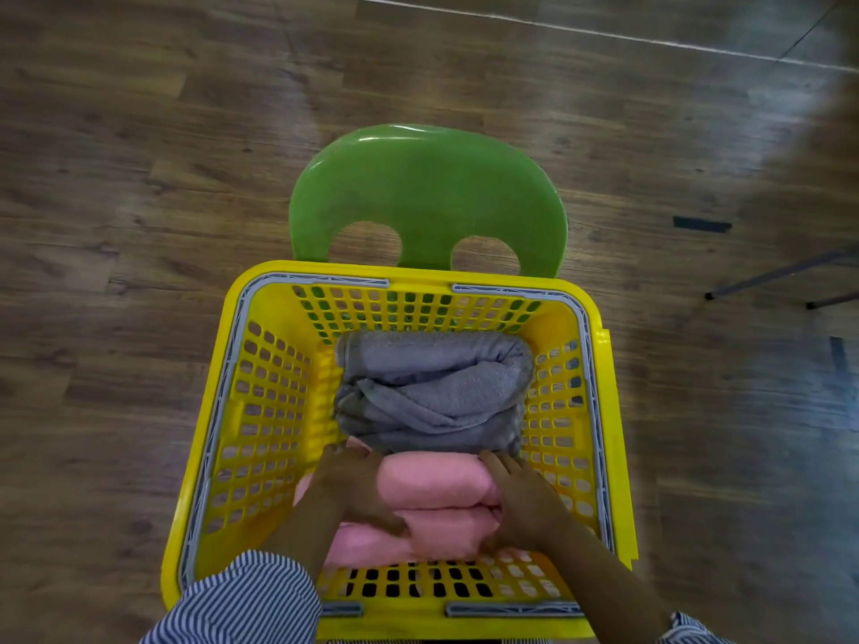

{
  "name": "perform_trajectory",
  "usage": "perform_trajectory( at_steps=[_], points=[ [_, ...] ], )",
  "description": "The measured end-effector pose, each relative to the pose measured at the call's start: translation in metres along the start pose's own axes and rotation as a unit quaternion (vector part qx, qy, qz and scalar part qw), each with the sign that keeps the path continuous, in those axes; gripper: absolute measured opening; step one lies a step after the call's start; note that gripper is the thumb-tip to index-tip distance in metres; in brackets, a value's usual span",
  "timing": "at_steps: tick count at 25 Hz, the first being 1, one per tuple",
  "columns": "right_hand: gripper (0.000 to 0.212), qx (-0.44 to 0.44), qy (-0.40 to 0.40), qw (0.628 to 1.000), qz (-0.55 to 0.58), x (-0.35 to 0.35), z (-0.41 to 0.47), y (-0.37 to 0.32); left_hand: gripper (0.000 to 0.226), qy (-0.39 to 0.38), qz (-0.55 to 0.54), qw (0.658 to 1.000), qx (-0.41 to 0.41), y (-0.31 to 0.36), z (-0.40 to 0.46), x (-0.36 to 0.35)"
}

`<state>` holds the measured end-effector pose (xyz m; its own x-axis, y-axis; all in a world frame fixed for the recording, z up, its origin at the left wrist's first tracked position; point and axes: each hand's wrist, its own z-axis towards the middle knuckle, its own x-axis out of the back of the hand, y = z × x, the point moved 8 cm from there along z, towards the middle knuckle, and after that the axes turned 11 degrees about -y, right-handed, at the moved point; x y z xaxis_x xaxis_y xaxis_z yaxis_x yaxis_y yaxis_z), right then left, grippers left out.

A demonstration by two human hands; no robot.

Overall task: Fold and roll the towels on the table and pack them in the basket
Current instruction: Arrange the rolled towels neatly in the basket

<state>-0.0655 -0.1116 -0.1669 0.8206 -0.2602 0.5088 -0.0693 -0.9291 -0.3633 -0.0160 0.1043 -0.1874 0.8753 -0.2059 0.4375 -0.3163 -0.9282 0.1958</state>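
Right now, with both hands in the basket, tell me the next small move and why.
Probably press the pink towel down and let go: the left hand and right hand rest on it, already inside the yellow basket beside the grey towel.

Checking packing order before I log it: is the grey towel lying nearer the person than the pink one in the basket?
No; the grey towel lies at the far end of the basket, beyond the pink towel.
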Motion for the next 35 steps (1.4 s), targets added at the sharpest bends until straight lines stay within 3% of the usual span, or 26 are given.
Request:
perform_trajectory(
  at_steps=[3, 7, 11, 16, 20, 23, 24, 26, 28, 31, 32, 35],
  points=[
    [0.121, 0.007, -0.005, 1.0, 0.014, 0.003, 0.0, -0.001, 0.145, 0.009, -0.015, 1.0, -0.011, -0.002, -0.002, -0.012],
    [0.113, 0.01, -0.009, 1.0, 0.015, 0.009, 0.006, -0.008, 0.135, -0.055, -0.044, 0.997, -0.013, -0.008, -0.001, -0.014],
    [0.109, -0.002, -0.01, 1.0, 0.0, 0.01, 0.009, -0.006, 0.129, -0.07, 0.016, 0.997, 0.006, -0.006, 0.007, -0.003],
    [0.111, -0.01, -0.01, 1.0, -0.008, 0.006, 0.007, -0.007, 0.112, -0.006, 0.003, 1.0, 0.027, -0.011, 0.01, -0.01],
    [0.093, 0.032, 0.019, 0.999, 0.0, 0.029, 0.006, -0.017, 0.122, 0.07, -0.044, 0.996, -0.042, -0.005, 0.0, 0.003],
    [0.061, 0.059, 0.123, 0.989, -0.058, 0.076, 0.026, -0.021, 0.085, 0.186, -0.172, 0.966, -0.047, -0.021, 0.002, 0.036],
    [0.057, 0.06, 0.165, 0.978, -0.116, 0.09, 0.036, -0.022, 0.068, 0.233, -0.178, 0.955, -0.035, -0.027, 0.005, 0.045],
    [0.065, 0.029, 0.171, 0.965, -0.198, 0.108, 0.059, -0.021, 0.049, 0.278, -0.14, 0.949, -0.042, -0.025, 0.015, 0.058],
    [0.066, 0.003, 0.151, 0.957, -0.248, 0.115, 0.075, -0.02, 0.043, 0.283, -0.111, 0.95, -0.069, -0.014, 0.028, 0.069],
    [0.071, -0.003, 0.134, 0.948, -0.29, 0.113, 0.088, -0.02, 0.072, 0.261, -0.042, 0.962, -0.075, -0.003, 0.047, 0.067],
    [0.071, -0.001, 0.139, 0.944, -0.298, 0.112, 0.09, -0.022, 0.071, 0.247, -0.012, 0.967, -0.067, -0.002, 0.049, 0.063],
    [0.073, -0.007, 0.157, 0.946, -0.284, 0.114, 0.089, -0.025, 0.032, 0.244, 0.013, 0.968, -0.06, -0.001, 0.044, 0.052]
  ],
)
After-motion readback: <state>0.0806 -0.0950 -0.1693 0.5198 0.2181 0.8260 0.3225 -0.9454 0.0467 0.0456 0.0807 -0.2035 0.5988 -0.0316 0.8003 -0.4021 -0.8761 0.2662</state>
